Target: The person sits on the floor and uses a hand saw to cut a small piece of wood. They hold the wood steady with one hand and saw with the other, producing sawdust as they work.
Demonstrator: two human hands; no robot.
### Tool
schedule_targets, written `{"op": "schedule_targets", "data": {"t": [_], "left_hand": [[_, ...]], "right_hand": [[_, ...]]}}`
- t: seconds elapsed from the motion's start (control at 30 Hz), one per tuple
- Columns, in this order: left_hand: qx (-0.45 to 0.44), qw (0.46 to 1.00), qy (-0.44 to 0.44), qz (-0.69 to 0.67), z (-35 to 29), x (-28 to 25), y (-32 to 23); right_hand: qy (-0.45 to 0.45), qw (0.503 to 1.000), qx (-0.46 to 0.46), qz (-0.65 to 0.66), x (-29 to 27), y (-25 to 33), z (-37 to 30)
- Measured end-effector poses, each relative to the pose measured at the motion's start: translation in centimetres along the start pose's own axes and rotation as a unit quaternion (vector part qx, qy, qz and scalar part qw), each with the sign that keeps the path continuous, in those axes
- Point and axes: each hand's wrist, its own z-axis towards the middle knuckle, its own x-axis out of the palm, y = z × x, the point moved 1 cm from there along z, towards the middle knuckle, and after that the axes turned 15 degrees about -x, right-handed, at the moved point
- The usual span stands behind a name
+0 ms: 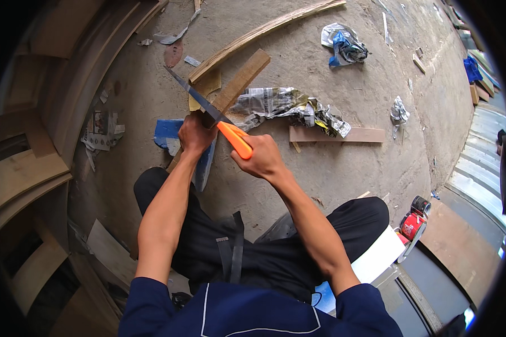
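- Blue block [167, 132]: at the left, beneath the left hand, just beside the person's left knee;
- Left hand [195, 135]: it appears curled around the near part of the beam, though its fingertips are too hidden to tell the exact grip; its forearm rises steeply from the lower edge, leaning a little right;
- Saw [207, 106]: its blade slants up and left from the orange handle [236, 140]; the blade crosses the beam just beyond the left hand, the nearer of the two to this crossing;
- Beam [242, 81]: its long axis runs from the left hand up and right, away from the person, steeply athwart the blade; this crossing seems the relation that matters most;
- Right hand [261, 157]: wrapped around the handle; below and right of the crossing; its forearm slants up and left;
- Newspaper [272, 102]: crumpled, right of the beam; part of it lies over a plank [368, 135].
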Motion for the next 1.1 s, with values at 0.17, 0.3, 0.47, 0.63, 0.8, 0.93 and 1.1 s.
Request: {"op": "schedule_targets", "data": {"t": [0.17,0.3,0.47,0.63,0.8,0.93,1.1], "left_hand": [[-0.007,1.000,-0.016,0.019,-0.3,-0.4,-0.7],[-0.012,1.000,0.008,-0.009,0.2,0.6,-0.4],[-0.001,1.000,0.002,0.018,-0.1,0.2,0.2],[-0.037,0.999,0.004,0.018,0.4,0.0,0.0],[-0.044,0.999,0.003,0.022,0.5,-0.4,-0.5],[-0.031,0.999,-0.003,0.026,0.5,-0.6,-0.1],[-0.034,0.999,0.021,0.004,0.4,-0.1,0.0]], "right_hand": [[-0.025,0.997,0.013,0.075,-3.7,1.3,-6.9],[-0.001,1.000,0.004,-0.014,-0.2,-0.1,-0.5],[-0.027,0.999,0.005,0.038,-2.2,1.1,-4.1],[0.006,0.999,0.032,0.021,-3.8,1.8,-4.9],[-0.003,1.000,-0.003,0.021,-5.0,1.1,-4.7],[0.014,0.999,0.022,0.032,-6.0,2.6,-6.0],[0.009,0.999,0.008,-0.030,-3.1,1.1,-2.2]]}}
